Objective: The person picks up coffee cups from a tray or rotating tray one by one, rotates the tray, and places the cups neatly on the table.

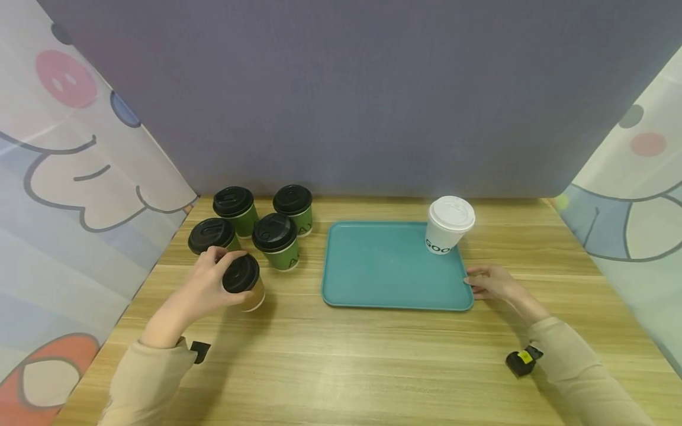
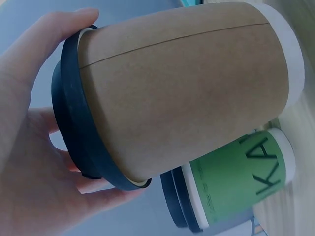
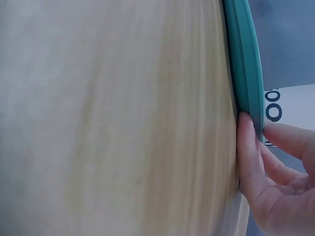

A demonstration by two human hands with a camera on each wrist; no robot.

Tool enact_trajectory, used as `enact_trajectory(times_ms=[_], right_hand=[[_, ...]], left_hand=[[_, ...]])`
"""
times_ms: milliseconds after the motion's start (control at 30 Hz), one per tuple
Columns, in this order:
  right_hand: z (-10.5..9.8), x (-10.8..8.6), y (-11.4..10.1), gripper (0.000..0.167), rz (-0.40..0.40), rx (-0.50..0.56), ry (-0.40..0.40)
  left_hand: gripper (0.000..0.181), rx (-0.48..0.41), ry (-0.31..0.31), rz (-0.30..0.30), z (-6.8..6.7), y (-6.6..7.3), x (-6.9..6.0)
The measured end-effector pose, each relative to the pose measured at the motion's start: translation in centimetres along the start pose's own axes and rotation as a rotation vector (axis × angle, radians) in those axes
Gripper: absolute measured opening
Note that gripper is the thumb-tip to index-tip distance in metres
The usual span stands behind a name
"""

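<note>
My left hand (image 1: 205, 290) holds a brown paper cup (image 2: 187, 93) by its black lid, thumb on one side and fingers on the other. Whether the cup's base touches the table cannot be told. Close behind it stand several green cups with black lids, among them a front one (image 1: 282, 255) and one at the left edge of the group (image 1: 212, 234). My right hand (image 1: 494, 282) pinches the right rim of a teal tray (image 1: 391, 269), thumb over the rim and fingers at its outer side. A white lidded cup (image 1: 447, 228) stands upright in the tray's back right corner.
The wooden table (image 1: 341, 367) runs back to a grey upright panel (image 1: 373, 100). Curtains with cartoon prints hang at the left (image 1: 58, 236) and at the right (image 1: 644, 236). Small black devices are strapped to both wrists.
</note>
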State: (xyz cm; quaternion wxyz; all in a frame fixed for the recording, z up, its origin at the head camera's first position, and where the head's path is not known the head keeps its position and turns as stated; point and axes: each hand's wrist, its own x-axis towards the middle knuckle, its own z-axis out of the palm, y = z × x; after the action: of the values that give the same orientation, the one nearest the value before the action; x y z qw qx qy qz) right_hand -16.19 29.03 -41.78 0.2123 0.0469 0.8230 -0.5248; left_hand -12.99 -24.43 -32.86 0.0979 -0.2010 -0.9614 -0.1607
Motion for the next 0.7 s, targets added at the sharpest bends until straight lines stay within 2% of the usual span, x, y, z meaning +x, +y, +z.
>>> enact_trajectory(times_ms=[400, 700], right_hand=[[0.0, 0.0, -0.1, 0.052, -0.003, 0.001, 0.0], [0.0, 0.1, 0.1, 0.051, -0.005, -0.015, 0.0]], left_hand=[[0.069, -0.017, 0.015, -0.082, -1.3, -1.8, -1.8], [0.07, -0.018, 0.05, -0.078, -1.2, -3.1, -2.4]])
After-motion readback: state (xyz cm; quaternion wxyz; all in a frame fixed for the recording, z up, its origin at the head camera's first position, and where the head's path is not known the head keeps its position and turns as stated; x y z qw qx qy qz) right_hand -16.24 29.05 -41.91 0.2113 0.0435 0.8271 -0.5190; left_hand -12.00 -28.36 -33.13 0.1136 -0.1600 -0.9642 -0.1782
